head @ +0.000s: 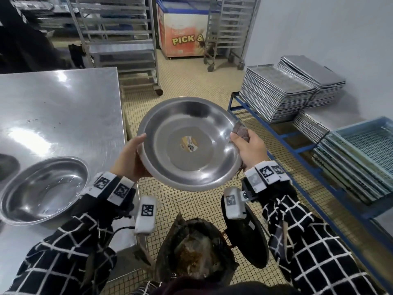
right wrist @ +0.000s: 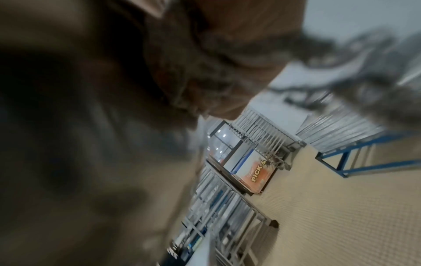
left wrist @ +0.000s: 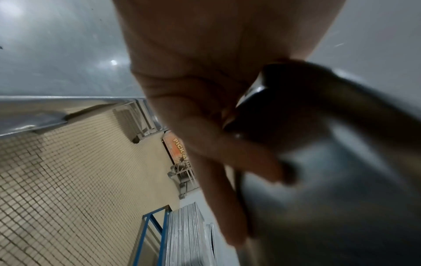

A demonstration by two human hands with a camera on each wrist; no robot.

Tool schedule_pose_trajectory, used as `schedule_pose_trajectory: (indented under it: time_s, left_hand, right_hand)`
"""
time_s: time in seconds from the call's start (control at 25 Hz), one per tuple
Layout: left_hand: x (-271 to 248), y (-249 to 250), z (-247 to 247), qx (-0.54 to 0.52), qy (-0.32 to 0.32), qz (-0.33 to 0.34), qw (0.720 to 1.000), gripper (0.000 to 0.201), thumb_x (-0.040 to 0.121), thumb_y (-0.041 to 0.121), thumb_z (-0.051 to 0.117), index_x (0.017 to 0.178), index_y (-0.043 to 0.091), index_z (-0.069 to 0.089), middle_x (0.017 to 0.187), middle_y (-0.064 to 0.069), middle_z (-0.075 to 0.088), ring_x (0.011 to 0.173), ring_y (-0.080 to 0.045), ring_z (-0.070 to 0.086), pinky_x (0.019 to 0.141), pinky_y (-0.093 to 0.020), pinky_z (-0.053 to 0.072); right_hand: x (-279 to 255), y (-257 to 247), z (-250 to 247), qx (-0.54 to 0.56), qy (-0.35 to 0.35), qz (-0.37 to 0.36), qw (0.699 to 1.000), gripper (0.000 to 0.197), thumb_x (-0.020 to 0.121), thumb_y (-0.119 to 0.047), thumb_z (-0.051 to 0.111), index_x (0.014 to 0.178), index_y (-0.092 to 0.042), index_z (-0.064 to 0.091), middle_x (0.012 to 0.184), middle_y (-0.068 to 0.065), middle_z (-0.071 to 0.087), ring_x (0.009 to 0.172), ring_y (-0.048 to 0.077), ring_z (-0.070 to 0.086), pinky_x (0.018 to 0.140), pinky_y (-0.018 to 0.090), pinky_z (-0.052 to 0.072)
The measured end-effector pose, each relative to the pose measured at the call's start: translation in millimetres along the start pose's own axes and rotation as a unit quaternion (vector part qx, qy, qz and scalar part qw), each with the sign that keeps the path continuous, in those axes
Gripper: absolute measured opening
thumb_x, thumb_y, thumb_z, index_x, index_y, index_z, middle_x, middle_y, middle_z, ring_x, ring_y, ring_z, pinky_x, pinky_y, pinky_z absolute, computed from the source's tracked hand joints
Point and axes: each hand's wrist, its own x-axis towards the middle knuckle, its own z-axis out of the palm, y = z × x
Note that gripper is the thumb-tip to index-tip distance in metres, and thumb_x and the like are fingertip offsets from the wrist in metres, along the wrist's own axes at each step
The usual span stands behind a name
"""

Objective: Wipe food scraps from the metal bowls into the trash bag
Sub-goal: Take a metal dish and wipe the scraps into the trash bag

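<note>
A wide metal bowl (head: 187,143) with a round sticker at its centre is held in the air, tilted toward me, above the dark trash bag (head: 195,250) on the floor. My left hand (head: 131,158) grips its left rim, thumb over the edge; the left wrist view shows the fingers (left wrist: 227,162) under the bowl's underside (left wrist: 330,171). My right hand (head: 248,147) holds a crumpled grey cloth (head: 241,129) against the bowl's right rim. The cloth (right wrist: 216,75) is blurred in the right wrist view. A second metal bowl (head: 42,188) sits on the steel table (head: 59,107).
Blue low rack (head: 282,135) at right carries stacked metal trays (head: 276,92) and blue plastic crates (head: 365,150). Wheeled tray racks (head: 119,39) and a chest freezer (head: 182,37) stand behind. Tiled floor lies between the table and the rack.
</note>
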Motion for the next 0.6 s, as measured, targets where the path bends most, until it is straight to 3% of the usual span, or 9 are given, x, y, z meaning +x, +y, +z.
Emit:
schedule_pose_trajectory:
  time_s: [0.12,0.24,0.36,0.48,0.6]
  left_hand:
    - [-3.7,2.0,1.3,0.011,0.04,-0.017,0.999,0.03,0.091,0.038,0.05,0.096,0.012,0.064,0.071,-0.004,0.07,0.061,-0.019,0.067,0.06,-0.029,0.057]
    - [-3.0,-0.1,7.8,-0.017,0.101,0.006,0.995,0.033,0.097,0.037,0.043,0.1,0.011,0.063,0.071,-0.002,0.072,0.064,-0.018,0.068,0.065,-0.031,0.054]
    - [-2.8,-3.8,17.3,-0.02,0.153,0.021,0.988,0.03,0.098,0.036,0.041,0.098,0.013,0.061,0.076,-0.005,0.07,0.07,-0.02,0.067,0.066,-0.033,0.053]
    - [-1.7,-18.6,29.1,-0.01,0.155,0.033,0.987,0.036,0.096,0.041,0.039,0.103,0.013,0.06,0.092,-0.011,0.069,0.082,-0.025,0.067,0.079,-0.04,0.055]
    - [-3.5,-31.3,31.1,0.054,0.111,0.017,0.992,0.031,0.095,0.04,0.042,0.094,0.013,0.059,0.096,-0.015,0.068,0.089,-0.03,0.066,0.087,-0.047,0.053]
  right_hand:
    - [1.9,-9.8,-5.7,-0.033,-0.036,-0.006,0.999,0.006,0.089,-0.026,0.061,0.092,-0.02,0.061,0.08,-0.004,0.063,0.067,0.01,0.057,0.051,0.008,0.045]
    - [-4.8,-8.5,5.0,0.023,0.007,0.015,1.0,0.008,0.09,-0.025,0.061,0.093,-0.018,0.06,0.091,0.0,0.065,0.08,0.015,0.062,0.065,0.021,0.05]
    - [-16.8,0.0,26.2,0.079,0.062,0.043,0.994,0.012,0.092,-0.023,0.058,0.101,-0.015,0.057,0.091,-0.005,0.059,0.079,0.008,0.058,0.058,0.015,0.041]
    - [-26.6,4.5,50.8,0.134,0.095,0.055,0.985,0.017,0.093,-0.019,0.055,0.109,-0.015,0.05,0.097,-0.003,0.057,0.079,0.007,0.058,0.059,0.014,0.043]
    - [-26.6,5.0,53.7,0.136,0.091,0.057,0.985,0.016,0.095,-0.016,0.05,0.109,-0.02,0.043,0.095,-0.006,0.053,0.078,0.004,0.055,0.059,0.014,0.042]
